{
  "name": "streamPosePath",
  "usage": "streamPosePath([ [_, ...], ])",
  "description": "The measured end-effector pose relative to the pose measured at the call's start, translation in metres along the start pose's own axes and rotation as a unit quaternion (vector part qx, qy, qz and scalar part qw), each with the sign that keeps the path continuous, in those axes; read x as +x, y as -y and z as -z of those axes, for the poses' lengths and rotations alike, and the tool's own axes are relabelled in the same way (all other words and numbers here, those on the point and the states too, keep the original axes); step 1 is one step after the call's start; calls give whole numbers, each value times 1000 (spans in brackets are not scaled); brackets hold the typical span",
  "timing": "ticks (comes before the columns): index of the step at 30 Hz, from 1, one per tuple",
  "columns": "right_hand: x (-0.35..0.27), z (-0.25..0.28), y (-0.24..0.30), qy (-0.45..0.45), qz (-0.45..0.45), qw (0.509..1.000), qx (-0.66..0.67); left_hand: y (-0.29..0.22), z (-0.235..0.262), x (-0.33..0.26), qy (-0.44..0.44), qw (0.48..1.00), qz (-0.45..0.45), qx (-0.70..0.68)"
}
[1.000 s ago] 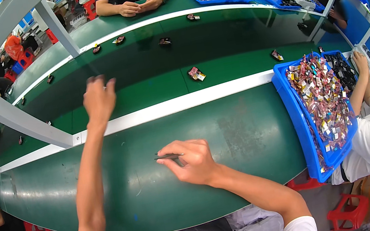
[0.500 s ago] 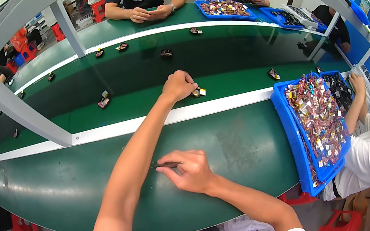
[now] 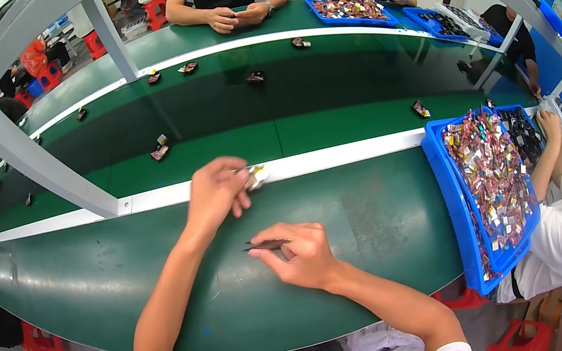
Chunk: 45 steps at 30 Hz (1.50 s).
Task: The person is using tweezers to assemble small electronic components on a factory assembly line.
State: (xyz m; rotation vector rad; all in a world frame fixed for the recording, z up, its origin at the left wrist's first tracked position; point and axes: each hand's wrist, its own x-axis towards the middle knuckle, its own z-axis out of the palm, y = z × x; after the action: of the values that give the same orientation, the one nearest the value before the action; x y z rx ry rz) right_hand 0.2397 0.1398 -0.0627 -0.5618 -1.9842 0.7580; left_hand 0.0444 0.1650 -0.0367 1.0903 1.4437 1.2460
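- A grey metal frame post (image 3: pixel 29 156) slants across the far left part of the green workbench top (image 3: pixel 126 278).
- Two small dark parts (image 3: pixel 160 151) lie on the green conveyor belt (image 3: pixel 333 129) beyond the white rail (image 3: pixel 338 157) along the bench's far edge.
- The left hand (image 3: pixel 214 191) reaches to that far edge; its fingers are closed around a small pale part (image 3: pixel 255 176) held just at the white rail, partly hidden by the fingertips.
- The right hand (image 3: pixel 303 256) rests on the middle of the bench, nearer the near edge, fingers pinched on a thin dark tool (image 3: pixel 267 244) whose tip points left and lies flat on the surface.
- A blue plastic tray (image 3: pixel 454 220) full of small reddish and pale parts (image 3: pixel 488 176) sits at the right end of the bench.
- Another person's hand (image 3: pixel 550 126) rests at the tray's far right corner.
- Two more people sit across the belt, beside another blue tray (image 3: pixel 349 9).
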Motion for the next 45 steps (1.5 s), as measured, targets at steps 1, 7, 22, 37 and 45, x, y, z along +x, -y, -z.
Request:
streamPosePath([
  [1,1,0,-1,-2,1,1000,3,4,6,-14,-16,1000,14,-13],
  [7,-4,-3,-4,-12,-34,999,26,17,19,-73,-43,997,54,-28],
  [22,-2,-4,3,-12,-55,996,73,25,17,-89,-78,993,30,-81],
  [37,-4,-6,4,2,-148,980,133,20,17,-92,-99,989,37,-106],
  [45,-4,-3,3,-31,-190,970,145,29,17,-90,-63,988,43,-131],
])
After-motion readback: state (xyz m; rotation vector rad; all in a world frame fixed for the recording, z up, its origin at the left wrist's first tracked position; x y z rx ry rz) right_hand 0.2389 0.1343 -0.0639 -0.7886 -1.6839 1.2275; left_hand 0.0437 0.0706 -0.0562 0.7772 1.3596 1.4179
